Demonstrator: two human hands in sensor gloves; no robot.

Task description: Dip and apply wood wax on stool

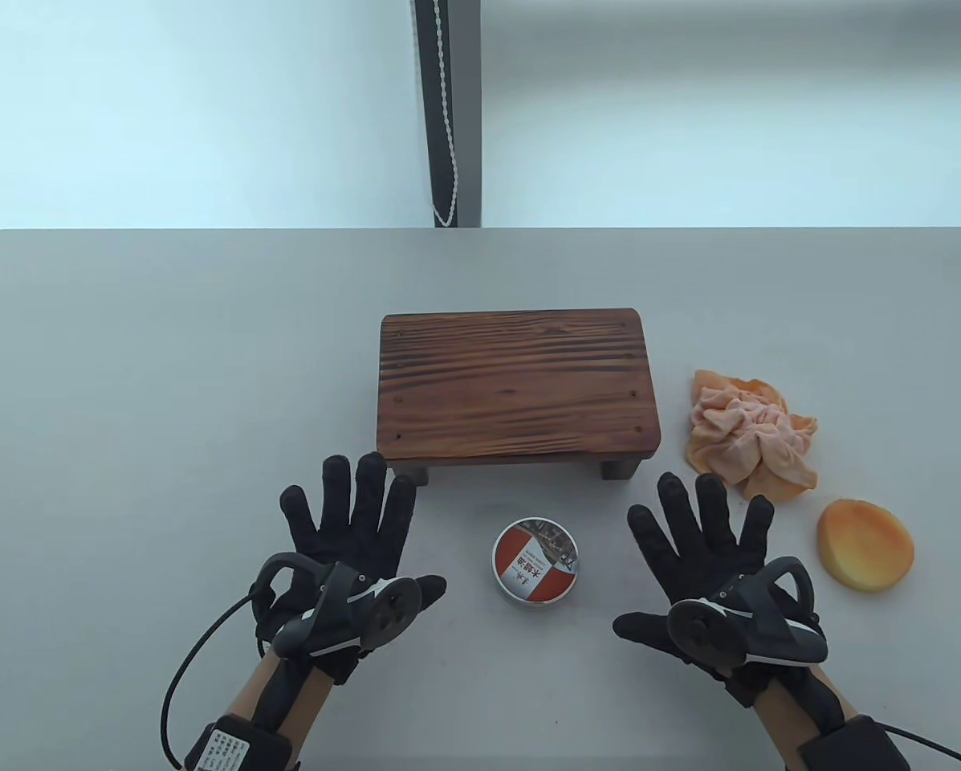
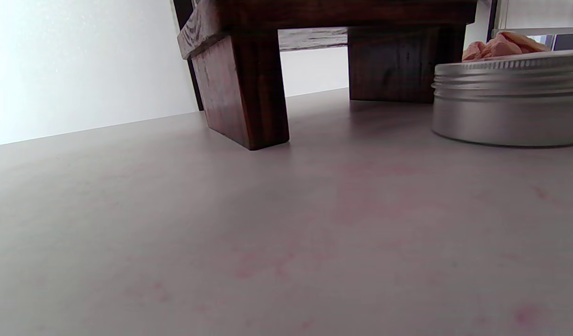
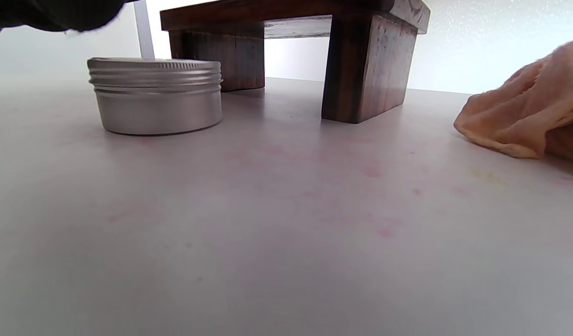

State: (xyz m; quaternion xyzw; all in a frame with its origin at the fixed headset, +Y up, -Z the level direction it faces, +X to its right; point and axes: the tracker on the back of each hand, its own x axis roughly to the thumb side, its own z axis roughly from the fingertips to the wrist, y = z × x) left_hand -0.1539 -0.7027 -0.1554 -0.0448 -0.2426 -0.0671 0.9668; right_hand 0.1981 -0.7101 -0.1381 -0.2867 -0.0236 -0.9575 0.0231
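Both grips are lying flat and empty on the surface, left hand and right hand flanking the wax tin (lid on) at lower centre. The sponge is sitting nearer the right hand; the stool is standing just above.

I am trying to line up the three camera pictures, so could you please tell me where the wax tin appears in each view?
Table view: the wax tin, lid on, stands low in the middle, between the two hands and in front of the stool.
Left wrist view: at the right edge, upper part, partly cut off.
Right wrist view: upper left, whole.
Shared landmark: the stool's dark legs stand just behind the tin in both wrist views.
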